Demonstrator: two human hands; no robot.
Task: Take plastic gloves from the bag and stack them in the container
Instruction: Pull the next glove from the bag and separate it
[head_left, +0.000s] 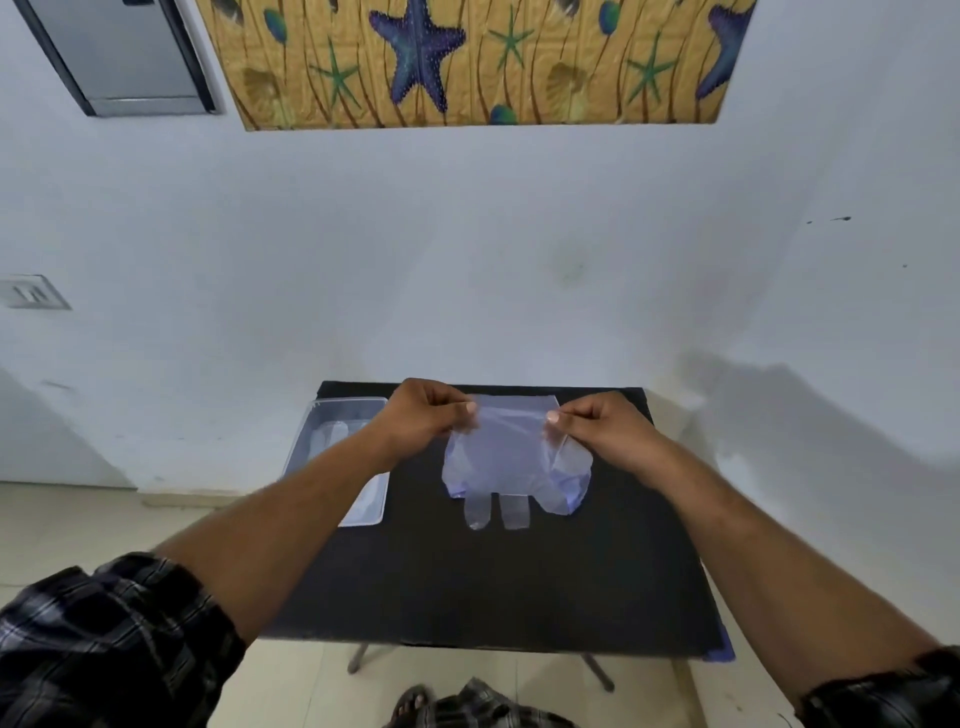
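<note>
- Over the middle of the black bench (493, 582), both hands are raised and pinching the top edge of a clear plastic bag (511, 457): the left hand (423, 413) nips it between thumb and forefinger at one corner, the right hand (597, 423) does the same at the other.
- Out of the bag's lower end poke two fingers of a plastic glove (496, 512), hanging loose towards the bench. From where I stand, that glove could slide right out and drop in a heap if the bag is tilted or shaken.
- Film this thin clings. I'd guess several gloves could come away together, or one could crumple as it is drawn out, and then it won't lie flat.
- To the left, partly hidden behind the left forearm, sits the clear container (340, 457), with at least one pale glove already in it. Its near corner reaches the bench's left edge, so a swing of that forearm might nudge it off.
- Neither hand is free to take the glove; one pinch must let go, and the bag may sag or fold shut when it does.
- How many gloves remain in the bag I cannot tell.
</note>
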